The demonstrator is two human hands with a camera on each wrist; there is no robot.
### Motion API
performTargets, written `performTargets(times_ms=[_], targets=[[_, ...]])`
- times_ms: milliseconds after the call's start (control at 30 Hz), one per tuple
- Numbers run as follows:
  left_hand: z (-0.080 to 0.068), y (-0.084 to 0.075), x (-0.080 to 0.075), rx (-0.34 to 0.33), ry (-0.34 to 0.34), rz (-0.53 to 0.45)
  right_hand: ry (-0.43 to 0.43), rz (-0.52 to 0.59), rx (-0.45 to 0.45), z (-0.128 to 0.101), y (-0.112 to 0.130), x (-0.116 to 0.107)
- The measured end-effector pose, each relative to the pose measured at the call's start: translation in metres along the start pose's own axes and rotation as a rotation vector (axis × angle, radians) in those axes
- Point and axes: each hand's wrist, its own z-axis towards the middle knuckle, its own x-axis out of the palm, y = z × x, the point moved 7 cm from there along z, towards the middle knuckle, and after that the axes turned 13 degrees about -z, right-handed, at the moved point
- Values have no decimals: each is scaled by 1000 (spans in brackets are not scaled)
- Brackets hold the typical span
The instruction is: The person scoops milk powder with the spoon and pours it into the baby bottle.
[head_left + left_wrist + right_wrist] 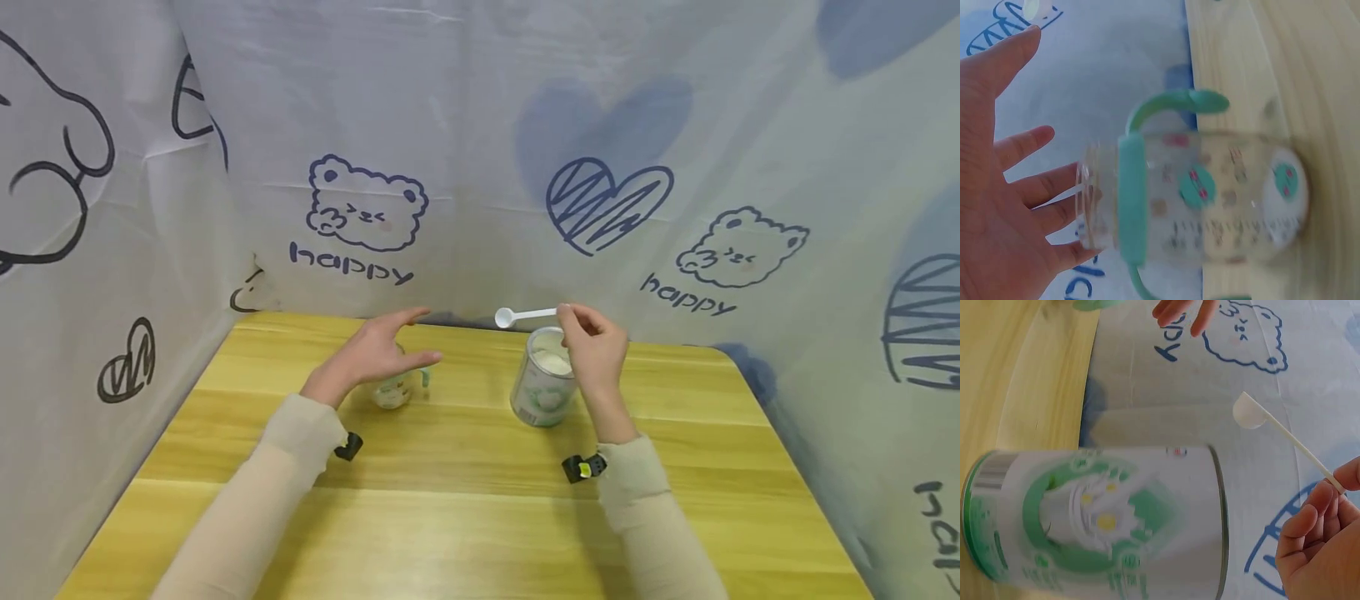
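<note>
My left hand [375,350] hovers spread, fingers straight, just above the clear bottle [395,388] with teal handles, which stands toward the table's [465,517] far edge. Right of it stands the open tin [543,379]; above its mouth my right hand [592,350] pinches the white scoop [525,316] by its handle.

The spoon [522,315] is white plastic with a small round bowl and a long thin handle — pinched at the handle's end, it is held level above the can [545,379], bowl pointing left. The can stands upright and open, white powder inside, with a green and white label. The bottle [393,389] — clear, teal collar and handles, no lid — stands upright, well left of the can.
</note>
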Motion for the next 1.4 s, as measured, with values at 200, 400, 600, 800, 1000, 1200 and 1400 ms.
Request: performTargets(times_ms=[200, 400, 600, 800, 1000, 1200, 1400], targets=[[13, -16, 13, 29, 15, -6, -34, -29, 28, 2, -11, -15], [25, -33, 29, 56, 40, -1, -57, -32, 30, 3, -21, -27], [37, -48, 47, 93, 71, 5, -64, -60, 30, 2, -27, -36], [47, -57, 66, 111, 98, 4, -71, -90, 50, 2, -35, -43], [56, -64, 81, 133, 115, -15, -77, -99, 50, 0, -42, -50], [61, -69, 93, 121, 134, -19, -103, -108, 44, -2, -52, -55], [66, -74, 103, 121, 147, -33, -123, -111, 48, -4, -58, -58]])
